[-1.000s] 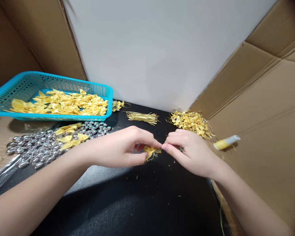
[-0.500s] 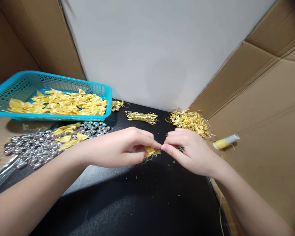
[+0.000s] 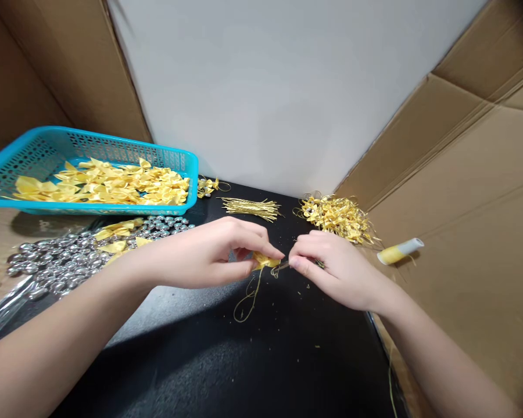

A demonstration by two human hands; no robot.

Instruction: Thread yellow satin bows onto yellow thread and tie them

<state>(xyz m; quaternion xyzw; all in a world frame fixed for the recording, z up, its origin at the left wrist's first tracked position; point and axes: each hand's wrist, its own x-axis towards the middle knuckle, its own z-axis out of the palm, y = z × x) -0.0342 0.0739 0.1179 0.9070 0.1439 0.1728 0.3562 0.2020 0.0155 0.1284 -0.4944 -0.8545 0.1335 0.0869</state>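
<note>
My left hand (image 3: 220, 252) pinches a yellow ribbon bow (image 3: 264, 260) between thumb and fingers, just over the black work surface (image 3: 226, 360). A thin gold cord (image 3: 256, 299) hangs from the bow in a loop. Close on the right, my right hand (image 3: 331, 267) is closed, thumb against index finger, on a thin dark strand (image 3: 283, 265) that reaches toward the bow. The fingertips of the two hands are slightly apart. What lies inside the curled fingers of my right hand is hidden.
A blue basket (image 3: 87, 209) of yellow bows stands at the left, with silver beads (image 3: 65, 261) in front. Gold twist ties (image 3: 250, 208) and a pile of finished yellow bows (image 3: 335, 215) lie behind my hands. A yellow-and-white tube (image 3: 401, 251) is at the right.
My left fingertips have drawn slightly left, away from my right hand. The cord loop now hangs lower and is spread out below the bow, and the thin strand shows between the hands.
</note>
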